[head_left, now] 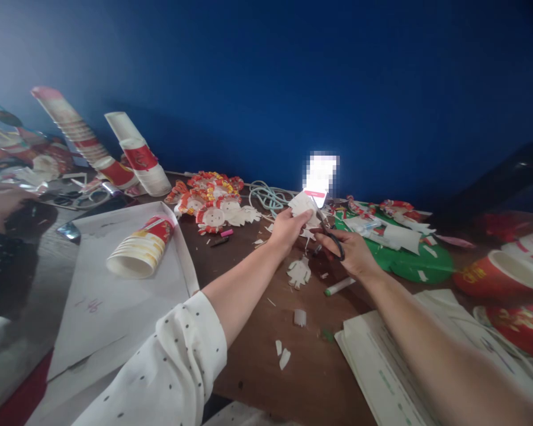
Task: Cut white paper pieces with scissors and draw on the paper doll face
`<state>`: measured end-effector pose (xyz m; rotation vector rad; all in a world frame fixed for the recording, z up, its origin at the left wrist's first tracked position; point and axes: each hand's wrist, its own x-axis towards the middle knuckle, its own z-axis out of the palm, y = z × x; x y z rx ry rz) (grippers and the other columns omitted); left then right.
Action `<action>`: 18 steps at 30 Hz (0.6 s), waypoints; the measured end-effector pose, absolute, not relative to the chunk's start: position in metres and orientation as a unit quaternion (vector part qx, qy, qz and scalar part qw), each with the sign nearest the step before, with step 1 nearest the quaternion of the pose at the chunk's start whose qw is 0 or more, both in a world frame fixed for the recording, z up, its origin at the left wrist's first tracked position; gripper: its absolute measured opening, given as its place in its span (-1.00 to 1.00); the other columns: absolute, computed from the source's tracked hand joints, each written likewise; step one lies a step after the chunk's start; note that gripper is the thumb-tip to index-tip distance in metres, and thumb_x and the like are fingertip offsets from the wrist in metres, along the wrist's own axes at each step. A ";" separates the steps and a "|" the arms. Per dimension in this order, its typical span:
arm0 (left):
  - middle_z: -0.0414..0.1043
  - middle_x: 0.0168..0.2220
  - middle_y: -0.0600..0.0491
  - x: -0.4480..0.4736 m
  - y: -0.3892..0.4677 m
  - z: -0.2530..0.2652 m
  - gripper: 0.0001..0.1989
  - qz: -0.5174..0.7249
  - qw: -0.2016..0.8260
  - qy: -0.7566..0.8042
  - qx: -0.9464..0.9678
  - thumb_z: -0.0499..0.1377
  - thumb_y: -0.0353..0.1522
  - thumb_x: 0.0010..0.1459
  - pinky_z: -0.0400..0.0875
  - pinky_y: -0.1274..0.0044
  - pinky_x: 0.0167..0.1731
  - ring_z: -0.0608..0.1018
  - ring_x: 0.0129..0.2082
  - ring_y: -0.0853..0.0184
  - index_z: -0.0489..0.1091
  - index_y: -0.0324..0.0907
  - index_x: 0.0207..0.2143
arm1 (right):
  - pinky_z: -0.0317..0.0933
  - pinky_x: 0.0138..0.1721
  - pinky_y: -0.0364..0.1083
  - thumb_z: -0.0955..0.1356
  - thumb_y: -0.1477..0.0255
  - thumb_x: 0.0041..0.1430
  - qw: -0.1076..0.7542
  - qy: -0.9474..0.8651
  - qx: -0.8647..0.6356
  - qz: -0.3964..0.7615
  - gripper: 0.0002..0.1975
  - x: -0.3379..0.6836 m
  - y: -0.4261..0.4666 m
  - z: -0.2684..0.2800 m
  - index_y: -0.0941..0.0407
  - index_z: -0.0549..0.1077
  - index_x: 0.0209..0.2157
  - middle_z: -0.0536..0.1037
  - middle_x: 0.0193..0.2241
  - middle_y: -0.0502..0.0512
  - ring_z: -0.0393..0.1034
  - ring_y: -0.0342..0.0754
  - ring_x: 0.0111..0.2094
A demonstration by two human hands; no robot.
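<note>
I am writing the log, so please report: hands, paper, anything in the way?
Left hand pinching white paper. Right hand holding scissors, blades at the paper. Scraps on table below, lit screen behind; neither seems blocking.

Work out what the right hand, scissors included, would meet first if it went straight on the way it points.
The right hand with its scissors would probably meet the white paper held in the left hand first; depth leaves any contact unclear.

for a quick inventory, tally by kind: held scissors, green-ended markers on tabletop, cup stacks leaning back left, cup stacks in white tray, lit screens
Scissors in right hand: 1
Green-ended marker: 1
Leaning cup stacks: 2
Cup stack in white tray: 1
Lit screen: 1
Total: 6
</note>
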<state>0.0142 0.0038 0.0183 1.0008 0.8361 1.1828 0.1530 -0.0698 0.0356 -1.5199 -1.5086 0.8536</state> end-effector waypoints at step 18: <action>0.30 -0.60 0.13 0.014 0.002 0.022 -0.76 0.521 0.636 0.381 0.423 0.30 -0.24 -0.06 0.18 0.59 -0.56 0.30 -0.62 0.50 0.40 -0.24 -0.43 | 0.02 -0.60 -0.16 0.39 0.10 0.04 0.407 -0.590 -0.604 0.349 -0.51 0.150 -0.071 0.041 0.19 0.60 -0.15 0.30 -0.76 -0.08 0.16 -0.19 -0.67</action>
